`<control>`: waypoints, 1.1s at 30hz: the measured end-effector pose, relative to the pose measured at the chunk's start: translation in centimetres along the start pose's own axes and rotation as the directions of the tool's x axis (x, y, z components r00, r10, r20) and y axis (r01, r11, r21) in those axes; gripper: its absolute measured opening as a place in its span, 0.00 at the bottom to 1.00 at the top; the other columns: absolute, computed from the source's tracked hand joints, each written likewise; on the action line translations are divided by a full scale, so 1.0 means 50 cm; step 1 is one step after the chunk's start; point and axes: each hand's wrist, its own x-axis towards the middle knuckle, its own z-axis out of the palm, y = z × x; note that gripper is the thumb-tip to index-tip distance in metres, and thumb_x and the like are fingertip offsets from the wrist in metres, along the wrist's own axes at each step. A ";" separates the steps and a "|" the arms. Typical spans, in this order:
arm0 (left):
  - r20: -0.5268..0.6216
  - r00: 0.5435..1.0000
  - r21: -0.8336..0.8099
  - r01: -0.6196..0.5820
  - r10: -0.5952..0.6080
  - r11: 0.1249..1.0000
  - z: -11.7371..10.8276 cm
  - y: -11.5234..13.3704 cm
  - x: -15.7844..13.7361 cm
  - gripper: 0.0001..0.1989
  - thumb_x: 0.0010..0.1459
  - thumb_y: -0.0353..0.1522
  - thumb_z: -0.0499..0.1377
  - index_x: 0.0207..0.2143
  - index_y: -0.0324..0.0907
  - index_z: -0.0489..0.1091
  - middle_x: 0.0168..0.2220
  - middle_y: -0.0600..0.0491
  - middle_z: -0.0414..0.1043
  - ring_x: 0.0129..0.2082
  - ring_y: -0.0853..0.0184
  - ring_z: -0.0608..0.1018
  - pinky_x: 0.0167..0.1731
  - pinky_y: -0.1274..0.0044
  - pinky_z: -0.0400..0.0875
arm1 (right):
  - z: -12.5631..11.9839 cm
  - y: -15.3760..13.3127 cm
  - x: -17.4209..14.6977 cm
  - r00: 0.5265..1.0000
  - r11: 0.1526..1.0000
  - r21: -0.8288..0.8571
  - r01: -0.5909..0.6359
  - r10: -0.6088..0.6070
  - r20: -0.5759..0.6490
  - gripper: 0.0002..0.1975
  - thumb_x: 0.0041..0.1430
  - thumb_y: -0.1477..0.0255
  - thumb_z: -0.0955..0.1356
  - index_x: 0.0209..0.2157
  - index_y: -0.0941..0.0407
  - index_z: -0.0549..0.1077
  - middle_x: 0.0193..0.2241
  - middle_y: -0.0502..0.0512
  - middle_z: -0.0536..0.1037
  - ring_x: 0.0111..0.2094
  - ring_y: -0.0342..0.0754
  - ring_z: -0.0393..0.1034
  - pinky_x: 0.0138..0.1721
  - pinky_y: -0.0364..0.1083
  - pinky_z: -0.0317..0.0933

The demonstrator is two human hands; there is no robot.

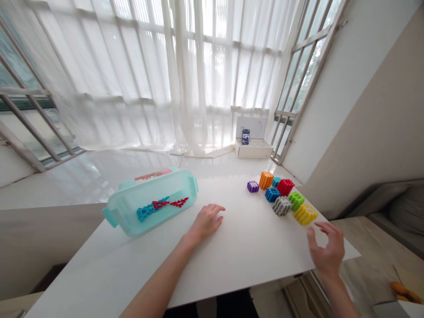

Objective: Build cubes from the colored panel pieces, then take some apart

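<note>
My left hand (pixel 207 222) rests on the white table with nothing in it, its fingers slightly bent and apart. Over the table's right edge, my right hand (pixel 326 247) holds its thumb and fingers spread, just short of a yellow stack of plastic building pieces (pixel 305 214). Beside that stand a grey stack (pixel 282 206), a green stack (pixel 296 200), a red stack (pixel 285 187), a blue stack (pixel 272 194), an orange stack (pixel 266 180), a partly hidden teal stack (pixel 276 181) and a low purple stack (pixel 253 187).
Left of my left hand sits a translucent turquoise bin (pixel 127 198) with blue pieces (pixel 149 211) and red pieces (pixel 179 202) inside. At the back, a phone (pixel 245 137) leans on a white box (pixel 253 149) by the curtain (pixel 195 79).
</note>
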 end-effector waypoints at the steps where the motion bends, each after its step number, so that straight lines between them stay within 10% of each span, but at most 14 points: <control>1: -0.025 1.000 0.010 0.002 -0.001 1.000 0.002 0.002 0.002 0.12 0.59 0.28 0.55 0.45 0.45 0.69 0.45 0.51 0.75 0.48 0.60 0.75 0.50 0.65 0.68 | 0.004 0.031 0.017 1.000 0.999 -0.043 -0.001 0.001 -0.004 0.17 0.57 0.62 0.68 0.45 0.58 0.70 0.45 0.65 0.69 0.49 0.60 0.64 0.48 0.59 0.61; 8: 0.018 1.000 0.017 -0.022 0.022 1.000 0.010 0.011 0.007 0.14 0.57 0.29 0.58 0.47 0.45 0.69 0.47 0.50 0.75 0.48 0.59 0.75 0.51 0.65 0.68 | 0.063 0.134 0.046 0.983 0.995 -0.104 0.006 0.013 0.184 0.36 0.50 0.50 0.69 0.54 0.58 0.64 0.53 0.68 0.61 0.57 0.66 0.55 0.45 0.59 0.63; 25: 0.056 0.998 -0.028 -0.005 0.006 1.000 0.013 0.002 -0.002 0.21 0.54 0.29 0.59 0.52 0.45 0.64 0.46 0.50 0.74 0.47 0.60 0.74 0.49 0.67 0.70 | 0.093 0.197 0.035 0.957 0.974 -0.164 0.157 -0.109 0.270 0.26 0.53 0.54 0.64 0.50 0.54 0.66 0.43 0.61 0.72 0.46 0.63 0.66 0.47 0.60 0.63; 33: 0.093 0.995 -0.021 -0.026 0.028 0.999 0.006 0.012 -0.001 0.21 0.56 0.29 0.58 0.53 0.44 0.64 0.46 0.50 0.75 0.49 0.59 0.74 0.51 0.66 0.69 | 0.023 0.163 -0.004 0.940 0.975 -0.145 0.167 -0.113 0.322 0.27 0.53 0.52 0.65 0.50 0.54 0.66 0.44 0.62 0.73 0.45 0.63 0.68 0.49 0.60 0.63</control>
